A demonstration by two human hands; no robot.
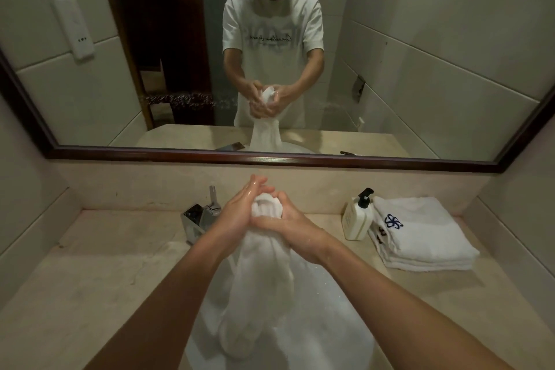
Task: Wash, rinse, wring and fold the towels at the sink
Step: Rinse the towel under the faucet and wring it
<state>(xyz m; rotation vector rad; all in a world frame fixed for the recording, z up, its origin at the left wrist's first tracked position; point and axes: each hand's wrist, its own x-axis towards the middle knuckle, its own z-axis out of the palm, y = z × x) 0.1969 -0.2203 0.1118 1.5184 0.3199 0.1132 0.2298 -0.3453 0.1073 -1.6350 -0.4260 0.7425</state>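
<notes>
Overhead, bunched wet white towel (264,273) hangs soapy.

Both arms reach forward — left hand (240,213) and right hand (288,225) curled together, wet, gripping a bunched towel (264,273).

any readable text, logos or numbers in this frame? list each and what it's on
No text reads cleanly.
White T-shirt in the mirror: a mirrored cursive line across the chest over large faded letters, too blurred to quote.
Folded white towel on the counter: a dark blue flower-shaped emblem, no letters.
Cream pump bottle: faint label lines, too small to read.
White wall panel: small dark marks, unreadable.
</notes>
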